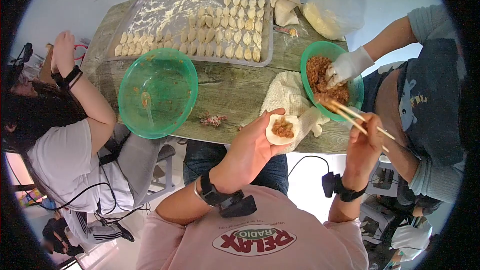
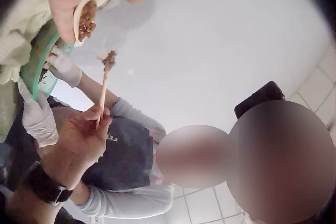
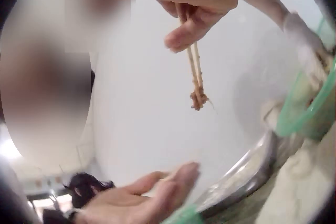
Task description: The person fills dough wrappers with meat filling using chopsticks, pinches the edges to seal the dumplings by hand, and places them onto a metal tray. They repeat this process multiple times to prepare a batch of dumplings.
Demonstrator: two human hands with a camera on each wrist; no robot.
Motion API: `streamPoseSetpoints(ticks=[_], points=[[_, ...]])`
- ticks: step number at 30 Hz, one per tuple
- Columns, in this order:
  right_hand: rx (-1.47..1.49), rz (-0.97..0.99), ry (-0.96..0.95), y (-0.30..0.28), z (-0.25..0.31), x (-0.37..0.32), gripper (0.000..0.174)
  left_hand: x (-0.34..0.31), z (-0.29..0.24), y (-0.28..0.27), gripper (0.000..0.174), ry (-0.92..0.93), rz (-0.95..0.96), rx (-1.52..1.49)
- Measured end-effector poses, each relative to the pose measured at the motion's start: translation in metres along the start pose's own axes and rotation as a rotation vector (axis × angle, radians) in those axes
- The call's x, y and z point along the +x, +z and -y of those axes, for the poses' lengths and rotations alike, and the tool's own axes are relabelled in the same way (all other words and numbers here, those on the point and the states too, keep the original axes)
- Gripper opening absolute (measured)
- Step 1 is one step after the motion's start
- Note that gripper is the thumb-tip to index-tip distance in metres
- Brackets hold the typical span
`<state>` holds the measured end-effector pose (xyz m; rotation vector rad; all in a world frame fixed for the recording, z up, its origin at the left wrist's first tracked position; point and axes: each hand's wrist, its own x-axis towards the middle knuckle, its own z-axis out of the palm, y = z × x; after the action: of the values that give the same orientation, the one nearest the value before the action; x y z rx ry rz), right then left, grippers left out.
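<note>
My left hand (image 1: 245,157), palm up, holds a round dumpling wrapper (image 1: 270,135) between thumb and fingers. A mound of meat filling (image 1: 283,128) sits in the wrapper's middle. My right hand (image 1: 364,145) grips a pair of chopsticks (image 2: 104,90), with a small clump of filling (image 3: 198,99) on their tips. In the head view those tips overlap the near rim of a green bowl (image 1: 361,87) of meat filling. Inside that bowl is another person's gloved hand (image 1: 347,67); a second gloved hand (image 2: 39,119) is at its outside in the left wrist view.
A metal tray (image 1: 165,7) with rows of dumplings stands at the back. Left of my hands is a green basin (image 1: 127,90) with a spoon (image 1: 148,105). A pale towel (image 1: 285,87) lies beside the filling bowl. One person sits at left, another stands at right.
</note>
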<state>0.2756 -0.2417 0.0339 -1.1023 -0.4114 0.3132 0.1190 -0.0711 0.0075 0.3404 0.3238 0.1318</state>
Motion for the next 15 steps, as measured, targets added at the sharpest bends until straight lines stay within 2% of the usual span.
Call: streamPoseSetpoints(ticks=[1, 2, 4, 5, 6, 8, 12, 13, 15], points=[[-0.108, 0.003, -0.112, -0.002, 0.001, 0.003, 0.019, -0.002, -0.001, 0.001, 0.048, 0.005, 0.004, 0.006], [-0.109, 0.003, -0.113, -0.001, -0.002, 0.006, 0.019, -0.004, -0.003, 0.002, 0.048, 0.005, 0.006, 0.005], [-0.411, -0.188, -0.333, -0.004, -0.017, 0.011, 0.015, -0.008, -0.004, 0.002, 0.048, 0.008, 0.036, -0.022], [-0.579, -0.084, -0.267, -0.019, -0.029, 0.019, 0.014, -0.009, -0.004, 0.001, 0.048, 0.003, 0.035, -0.022], [-0.58, -0.087, -0.267, -0.022, -0.034, 0.021, 0.014, -0.01, -0.004, 0.001, 0.047, 0.002, 0.026, -0.013], [-0.685, -0.021, -0.027, -0.024, -0.039, 0.027, 0.017, -0.013, -0.006, 0.0, 0.047, 0.008, 0.019, -0.001], [-0.614, -0.043, -0.089, -0.035, -0.037, 0.03, 0.023, -0.022, -0.01, -0.007, 0.047, 0.015, -0.057, -0.013], [-0.628, 0.044, -0.036, -0.044, -0.035, 0.034, 0.024, -0.024, -0.011, -0.009, 0.047, 0.024, -0.075, -0.027], [-0.563, 0.045, 0.012, -0.058, -0.034, 0.037, 0.025, -0.03, -0.015, -0.01, 0.047, 0.045, -0.078, -0.033]])
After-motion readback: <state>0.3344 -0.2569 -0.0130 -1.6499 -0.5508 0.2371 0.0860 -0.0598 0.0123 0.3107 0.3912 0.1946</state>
